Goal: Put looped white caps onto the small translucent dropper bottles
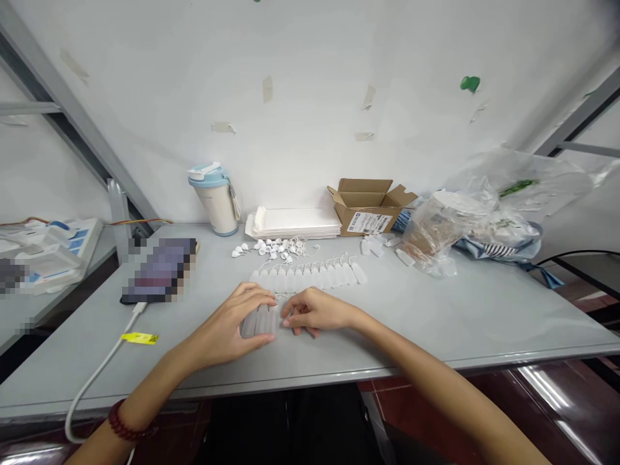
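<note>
I'm on the head camera, and the action is at the near side of the grey table (436, 310): a tight bunch of translucent plastic squeeze bottles (260, 321), about four that I can make out, lying side by side. My left hand (227, 323) is curved over them, fingers closed down on top, gripping the bunch. My right hand (317, 310) comes in from the other side, half curled. Its fingertips (287, 321) are at the end of the bunch, and I can't tell if they're pressing it or just beside it.

Right ahead, within easy reach, lies a row of matching bottles (310, 278), roughly fourteen. Beyond that is a heap of small white caps on thin cords (274, 248), too tangled to count, maybe twenty or more. Four or so loose bottles (375, 247) lie near the one cardboard box (371, 210). I've also got one stack of white trays (293, 225), one tumbler (213, 201), and one phone (159, 271) on a white cable (97, 368).
</note>
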Tool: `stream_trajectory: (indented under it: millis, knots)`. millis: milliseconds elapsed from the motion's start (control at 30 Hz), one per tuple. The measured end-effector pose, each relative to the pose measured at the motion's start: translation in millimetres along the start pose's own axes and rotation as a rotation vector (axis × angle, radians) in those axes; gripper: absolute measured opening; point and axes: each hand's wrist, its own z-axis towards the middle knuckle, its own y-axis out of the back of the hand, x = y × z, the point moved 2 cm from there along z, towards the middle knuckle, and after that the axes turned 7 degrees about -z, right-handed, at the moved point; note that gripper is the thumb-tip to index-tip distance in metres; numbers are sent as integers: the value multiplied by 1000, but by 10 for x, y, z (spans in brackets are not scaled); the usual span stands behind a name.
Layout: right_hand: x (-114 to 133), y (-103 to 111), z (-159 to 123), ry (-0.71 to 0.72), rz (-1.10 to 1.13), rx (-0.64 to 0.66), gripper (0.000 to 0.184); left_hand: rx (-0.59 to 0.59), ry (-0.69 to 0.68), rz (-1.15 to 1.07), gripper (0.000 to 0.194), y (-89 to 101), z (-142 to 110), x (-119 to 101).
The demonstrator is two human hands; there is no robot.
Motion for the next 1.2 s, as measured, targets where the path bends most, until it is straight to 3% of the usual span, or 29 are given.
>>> stream_trajectory:
  millis: [167,233,333,400,467,567,633,800,933,1033,1100,1200]
  knots:
    - [15,163,-48,-38,47,-75,21,-117,-22,-13,22,41,281,-8]
    - [-3,285,-77,-52,54,-127,23,-196,3,-3,18,40,496,49]
    - [-94,546,-134,-66,-4,-298,25,-210,32,36,20,1,915,181]
    - [-200,760,-193,-131,-181,-497,26,-175,27,110,22,-42,1221,268]
    - [-322,981,-283,-308,-534,-745,26,-128,16,180,26,-96,1505,335]
    - [-504,1227,-419,-465,-713,-911,20,-63,-7,196,30,-196,1819,378]
    - [-608,1332,-496,-559,-789,-949,20,-6,-24,206,30,-270,1935,378]
    - [-754,1403,-558,-710,-919,-901,20,-2,-18,222,31,-353,1993,348]
    - [-784,1382,-522,-753,-977,-864,24,-111,10,208,29,-212,1868,288]
    - [-802,1370,-496,-772,-999,-856,27,-243,61,148,25,-27,1660,245]
    - [-818,1358,-476,-774,-1003,-855,27,-398,149,-44,20,89,1480,259]
    - [-843,1329,-440,-763,-998,-867,29,-535,293,-313,22,165,1226,335]
